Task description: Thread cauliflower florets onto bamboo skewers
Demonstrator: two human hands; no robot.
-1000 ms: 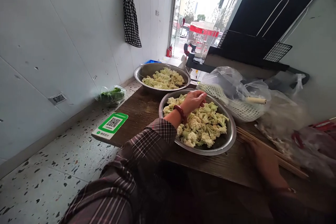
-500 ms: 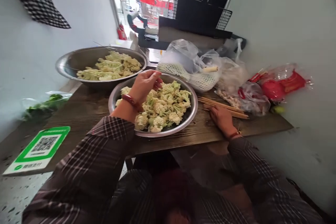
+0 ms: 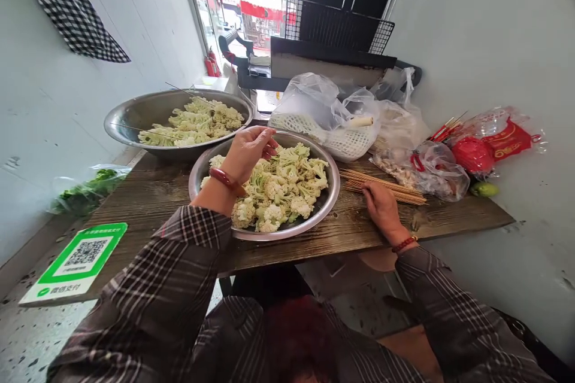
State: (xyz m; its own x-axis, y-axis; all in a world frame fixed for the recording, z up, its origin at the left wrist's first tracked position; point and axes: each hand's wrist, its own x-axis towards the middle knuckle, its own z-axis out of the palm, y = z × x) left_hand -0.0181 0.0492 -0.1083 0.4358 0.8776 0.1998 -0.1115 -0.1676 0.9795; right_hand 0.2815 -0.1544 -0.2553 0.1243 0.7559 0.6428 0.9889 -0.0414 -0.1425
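Cauliflower florets [image 3: 281,185] fill a round metal bowl [image 3: 333,191] on the wooden table. Over the bowl's back left part is my left hand [image 3: 247,152], its fingers curled together; whatever they may hold is too small to make out. To the right of the bowl lies a bundle of thin wooden skewers [image 3: 395,187]. My right hand [image 3: 381,208] rests at the near edge of the bundle, fingers bent, with the fingertips at the skewers; whether it grips one is unclear. A larger metal basin [image 3: 135,111] at the back left holds more cauliflower [image 3: 197,119], with thin skewers across it.
Plastic bags [image 3: 314,102] stand behind the bowl. Farther right lie another knotted bag [image 3: 438,170], a red package [image 3: 503,140] and a green fruit [image 3: 484,189]. A QR code card [image 3: 85,254] and bagged greens [image 3: 92,185] are at the left.
The view has shifted slightly, and the scene sits a little lower. My right hand has drawn slightly back from the skewers. My left hand stays over the bowl in much the same pose.
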